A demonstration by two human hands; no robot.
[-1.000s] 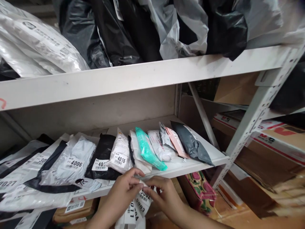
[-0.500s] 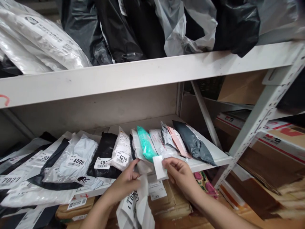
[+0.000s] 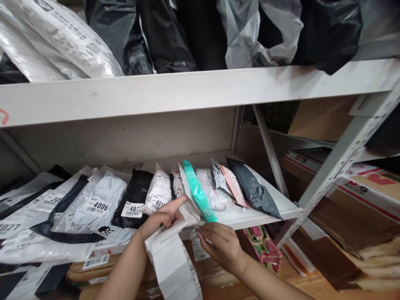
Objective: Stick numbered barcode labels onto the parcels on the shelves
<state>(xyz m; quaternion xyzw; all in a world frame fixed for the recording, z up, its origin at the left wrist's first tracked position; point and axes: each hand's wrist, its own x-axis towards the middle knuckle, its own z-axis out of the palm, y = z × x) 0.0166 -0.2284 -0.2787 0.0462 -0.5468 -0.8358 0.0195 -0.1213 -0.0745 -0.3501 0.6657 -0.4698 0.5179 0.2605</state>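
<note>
My left hand (image 3: 164, 218) is closed around a strip of white labels (image 3: 176, 264), which hangs down in front of the shelf. Its extended thumb lies against a white plastic parcel (image 3: 189, 211) at the shelf's front edge. Close by on the right, my right hand (image 3: 223, 246) pinches a small white label (image 3: 196, 230), mostly hidden by the fingers, just below that parcel. A green parcel (image 3: 198, 189) leans beside the white one. Left of my left hand lie a parcel marked 401 with its last digit covered (image 3: 159, 189) and a black parcel (image 3: 134, 196).
More bagged parcels (image 3: 100, 200) line the lower shelf at left; a dark grey parcel (image 3: 254, 187) lies at right. The upper shelf beam (image 3: 200, 91) crosses above my hands, with black bags (image 3: 168, 37) over it. Cardboard boxes (image 3: 365, 196) stand beyond the right post.
My right hand has turned over and moved left and down with the label. My left hand has come nearer the white parcel, and the green parcel is tilted more. The view has shifted slightly.
</note>
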